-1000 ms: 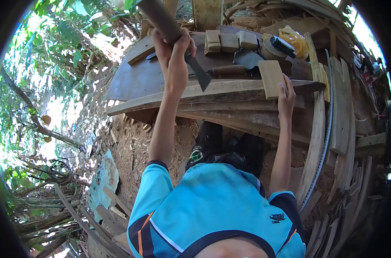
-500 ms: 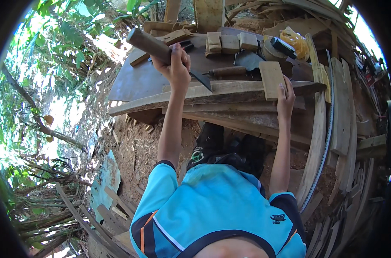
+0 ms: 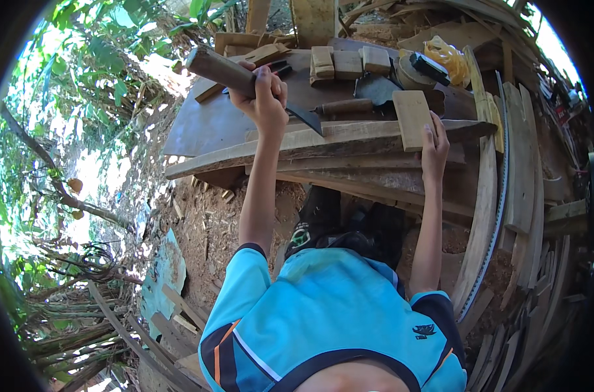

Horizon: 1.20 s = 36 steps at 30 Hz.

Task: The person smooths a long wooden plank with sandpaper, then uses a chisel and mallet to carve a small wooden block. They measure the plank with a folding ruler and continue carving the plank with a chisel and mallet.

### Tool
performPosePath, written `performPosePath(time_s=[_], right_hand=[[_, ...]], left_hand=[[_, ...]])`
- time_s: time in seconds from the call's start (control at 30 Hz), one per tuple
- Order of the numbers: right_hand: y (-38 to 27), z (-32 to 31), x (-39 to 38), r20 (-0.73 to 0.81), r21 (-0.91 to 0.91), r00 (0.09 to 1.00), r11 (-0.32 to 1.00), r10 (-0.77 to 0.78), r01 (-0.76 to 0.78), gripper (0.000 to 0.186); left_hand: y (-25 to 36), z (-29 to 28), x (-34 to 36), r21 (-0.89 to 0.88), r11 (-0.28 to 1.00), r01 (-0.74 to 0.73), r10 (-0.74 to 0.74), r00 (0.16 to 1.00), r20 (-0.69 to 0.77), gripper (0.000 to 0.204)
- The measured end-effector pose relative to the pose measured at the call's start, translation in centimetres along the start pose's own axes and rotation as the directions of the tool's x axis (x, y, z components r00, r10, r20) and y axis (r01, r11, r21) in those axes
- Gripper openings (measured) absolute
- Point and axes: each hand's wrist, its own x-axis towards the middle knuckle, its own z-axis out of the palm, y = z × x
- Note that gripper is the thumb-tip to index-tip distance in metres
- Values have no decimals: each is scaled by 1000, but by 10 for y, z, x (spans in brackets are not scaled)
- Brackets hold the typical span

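Bench [image 3: 202, 134], block [image 3: 411, 119] against right hand [image 3: 435, 151]

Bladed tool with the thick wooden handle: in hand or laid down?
In hand: the left hand grips the handle; the blade overlaps the wooden beam in view, contact unclear.

Beam [image 3: 349, 139]: along bench's [image 3: 202, 127] near edge | wood block [image 3: 411, 121]: over beam's right half | small blocks [image 3: 348, 65]: bench's far side | bag [image 3: 448, 60]: right of small blocks | planks [image 3: 519, 163]: right of bench

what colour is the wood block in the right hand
The wood block is pale tan, shown best in the head view.
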Motion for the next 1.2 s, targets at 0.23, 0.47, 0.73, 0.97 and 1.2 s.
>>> performPosePath(time_s=[0.23, 0.47, 0.73, 0.97, 1.2], right_hand=[[-1, 1, 1, 12, 0, 1000, 1000, -4, 4, 34], [2, -1, 1, 1, -18, 1000, 1000, -16, 16, 34], [-15, 2, -3, -5, -26, 999, 999, 46, -46, 38], [-45, 1, 10, 244, -169, 967, 978, -78, 121, 44], [-274, 44, 31, 239, -81, 893, 908, -383, 411, 47]], left_hand=[[1, 2, 0, 3, 1000, 10, -10, 1000, -2, 15], [3, 5, -3, 37, 999, -19, 18, 1000, 16, 14], [-1, 12, -4, 63, 998, -24, 20, 998, 63, 14], [-25, 16, 2, 363, 907, -215, 167, 973, 159, 18], [-23, 17, 0, 279, 951, -135, 97, 985, 146, 17]])
